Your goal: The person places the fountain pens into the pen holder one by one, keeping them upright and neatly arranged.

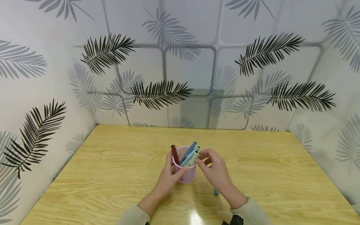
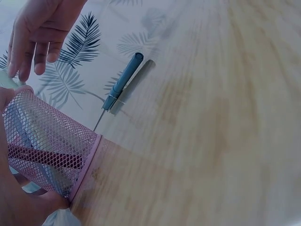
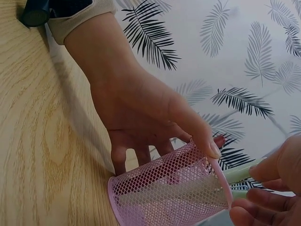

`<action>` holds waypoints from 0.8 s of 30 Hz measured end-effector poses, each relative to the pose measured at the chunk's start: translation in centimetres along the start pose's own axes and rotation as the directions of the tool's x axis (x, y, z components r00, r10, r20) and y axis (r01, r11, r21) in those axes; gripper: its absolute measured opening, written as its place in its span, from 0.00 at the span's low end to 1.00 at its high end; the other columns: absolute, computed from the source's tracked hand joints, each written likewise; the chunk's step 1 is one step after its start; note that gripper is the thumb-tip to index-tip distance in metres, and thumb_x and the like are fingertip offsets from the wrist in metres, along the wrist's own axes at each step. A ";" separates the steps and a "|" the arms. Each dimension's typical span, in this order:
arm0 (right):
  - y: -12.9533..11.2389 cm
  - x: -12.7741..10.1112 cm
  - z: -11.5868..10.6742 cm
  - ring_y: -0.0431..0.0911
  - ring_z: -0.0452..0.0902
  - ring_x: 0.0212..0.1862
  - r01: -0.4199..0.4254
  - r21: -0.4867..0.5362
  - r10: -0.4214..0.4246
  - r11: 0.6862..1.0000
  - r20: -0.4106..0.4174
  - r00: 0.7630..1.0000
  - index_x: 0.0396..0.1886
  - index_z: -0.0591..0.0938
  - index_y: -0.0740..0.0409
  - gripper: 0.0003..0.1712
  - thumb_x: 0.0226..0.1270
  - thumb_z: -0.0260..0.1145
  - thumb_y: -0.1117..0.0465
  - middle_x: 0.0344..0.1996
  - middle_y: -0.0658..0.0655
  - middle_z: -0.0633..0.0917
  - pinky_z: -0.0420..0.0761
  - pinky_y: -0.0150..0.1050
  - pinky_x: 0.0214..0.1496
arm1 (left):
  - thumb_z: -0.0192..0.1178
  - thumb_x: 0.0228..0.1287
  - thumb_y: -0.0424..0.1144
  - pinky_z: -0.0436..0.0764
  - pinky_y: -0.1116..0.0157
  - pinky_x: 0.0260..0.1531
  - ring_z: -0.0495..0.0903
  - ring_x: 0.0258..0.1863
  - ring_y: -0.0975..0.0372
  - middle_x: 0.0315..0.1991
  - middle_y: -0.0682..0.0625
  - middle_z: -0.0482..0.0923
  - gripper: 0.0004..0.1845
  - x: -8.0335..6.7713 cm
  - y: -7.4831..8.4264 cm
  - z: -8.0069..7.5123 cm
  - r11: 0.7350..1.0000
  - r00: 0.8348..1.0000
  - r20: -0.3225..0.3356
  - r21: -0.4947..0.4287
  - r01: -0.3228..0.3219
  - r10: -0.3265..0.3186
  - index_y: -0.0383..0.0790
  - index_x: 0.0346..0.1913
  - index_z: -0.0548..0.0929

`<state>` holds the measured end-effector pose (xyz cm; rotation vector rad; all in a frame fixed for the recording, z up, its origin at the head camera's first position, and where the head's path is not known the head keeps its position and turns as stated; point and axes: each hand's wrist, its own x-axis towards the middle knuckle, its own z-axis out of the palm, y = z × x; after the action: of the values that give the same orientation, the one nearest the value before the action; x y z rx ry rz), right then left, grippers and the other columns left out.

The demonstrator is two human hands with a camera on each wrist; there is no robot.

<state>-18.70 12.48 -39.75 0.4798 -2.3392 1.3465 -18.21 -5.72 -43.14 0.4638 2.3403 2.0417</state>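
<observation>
A pink mesh pen holder (image 1: 187, 178) stands on the table, with my left hand (image 1: 168, 176) gripping it round the side, thumb over the near rim. Inside lean a dark red pen (image 1: 175, 153), a blue pen (image 1: 189, 151), a light blue pen (image 1: 189, 158) and a light green pen (image 1: 193, 158). At the holder's right rim, my right hand (image 1: 215, 168) pinches the light green pen's upper end between thumb and fingers; the right wrist view shows the thumb on the green barrel (image 3: 239, 173). Its other fingers are loosely bent.
Another blue pen (image 2: 123, 81) lies on the wood-grain table (image 1: 126, 156), partly behind my right wrist in the head view. Leaf-patterned walls (image 1: 191, 68) rise behind and beside the table. A black device (image 1: 236, 219) sits at my right cuff.
</observation>
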 end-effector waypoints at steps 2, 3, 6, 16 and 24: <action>0.2 -0.1 -0.1 0.42 0.75 0.27 -0.009 -0.010 0.009 1.000 0.000 1.000 0.38 0.79 0.60 0.10 0.56 0.69 0.69 0.30 0.52 0.81 0.78 0.34 0.30 | 0.60 0.63 0.41 0.65 0.46 0.57 0.61 0.64 0.45 0.67 0.34 0.56 0.44 0.0 0.0 0.0 1.000 1.000 -0.002 0.000 0.003 -0.003 0.46 0.73 0.42; 0.2 -0.1 -0.1 0.42 0.75 0.27 -0.013 -0.013 0.013 1.000 0.000 1.000 0.38 0.79 0.60 0.11 0.56 0.69 0.69 0.30 0.52 0.81 0.78 0.34 0.30 | 0.60 0.63 0.41 0.65 0.46 0.57 0.61 0.64 0.45 0.67 0.34 0.56 0.44 0.0 0.0 0.0 1.000 1.000 -0.002 0.000 0.003 -0.003 0.46 0.73 0.42; 0.5 -0.1 -0.3 0.41 0.75 0.27 -0.025 -0.027 0.025 0.999 0.001 1.000 0.39 0.79 0.61 0.11 0.56 0.69 0.68 0.30 0.53 0.81 0.78 0.33 0.30 | 0.60 0.63 0.41 0.63 0.46 0.58 0.61 0.64 0.45 0.67 0.34 0.57 0.44 0.0 0.1 0.0 1.000 1.000 -0.003 0.003 0.000 0.000 0.46 0.73 0.43; 1.1 -0.4 -1.0 0.43 0.75 0.29 -0.105 -0.063 0.107 0.992 0.026 0.994 0.40 0.79 0.59 0.10 0.58 0.68 0.66 0.31 0.53 0.81 0.76 0.33 0.28 | 0.60 0.62 0.41 0.59 0.47 0.60 0.59 0.65 0.46 0.67 0.37 0.58 0.44 0.0 0.2 0.0 1.000 1.000 -0.013 0.024 0.004 -0.003 0.48 0.73 0.43; 1.4 -0.6 -1.6 0.44 0.74 0.30 -0.150 -0.093 0.155 0.984 0.047 0.987 0.42 0.79 0.60 0.10 0.60 0.67 0.65 0.33 0.54 0.81 0.75 0.32 0.27 | 0.59 0.63 0.42 0.59 0.46 0.60 0.59 0.65 0.46 0.66 0.36 0.58 0.44 -0.1 0.3 0.0 1.000 1.000 -0.007 0.026 0.001 0.000 0.46 0.73 0.43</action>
<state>-18.64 14.61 -40.37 0.3193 -2.5125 1.3029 -18.08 -5.67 -42.91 0.4577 2.3728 2.0183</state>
